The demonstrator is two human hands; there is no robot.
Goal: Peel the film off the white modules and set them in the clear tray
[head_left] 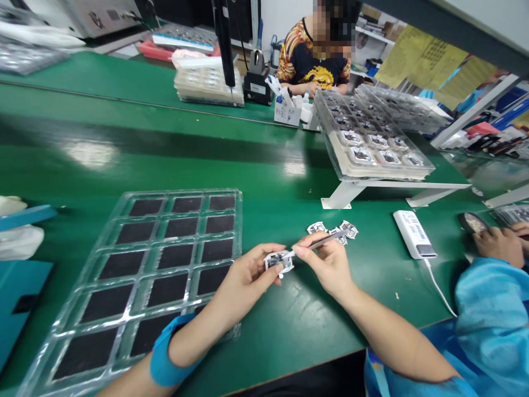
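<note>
Left hand (243, 284) clamps a small white component (279, 262) as right hand (324, 264) pinches tweezers (320, 241) against it.

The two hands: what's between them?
In the head view, tweezers stretch from the right hand to a small white part in the left hand.

Nothing plainly legible: only handwritten marks on the small white box (286, 113), printed lines on the white corded device (413, 231), and dense characters on yellow paper sheets (425, 58), all too small.
</note>
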